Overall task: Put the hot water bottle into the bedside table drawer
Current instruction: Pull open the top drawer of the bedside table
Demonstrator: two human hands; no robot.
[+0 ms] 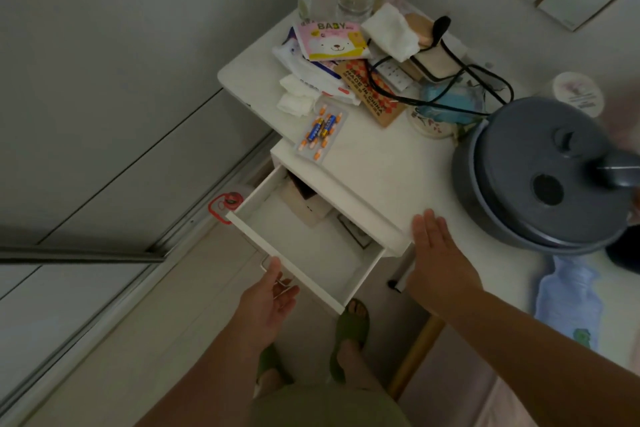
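Our blue hot water bottle lies flat at the near right, beside the gray fan. Our left hand curls around the metal handle of the pulled-out drawer. Our right hand hovers flat with fingers together, holding nothing, near the white bedside table.

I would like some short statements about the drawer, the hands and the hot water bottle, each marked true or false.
1. The white bedside drawer is pulled open. True.
2. The left hand holds the thin metal drawer handle. True.
3. The pale blue rubber hot water bottle lies inside the drawer. False: it lies outside, to the right.
4. The right hand grips the bottle. False: it is open and empty, by the tabletop edge.
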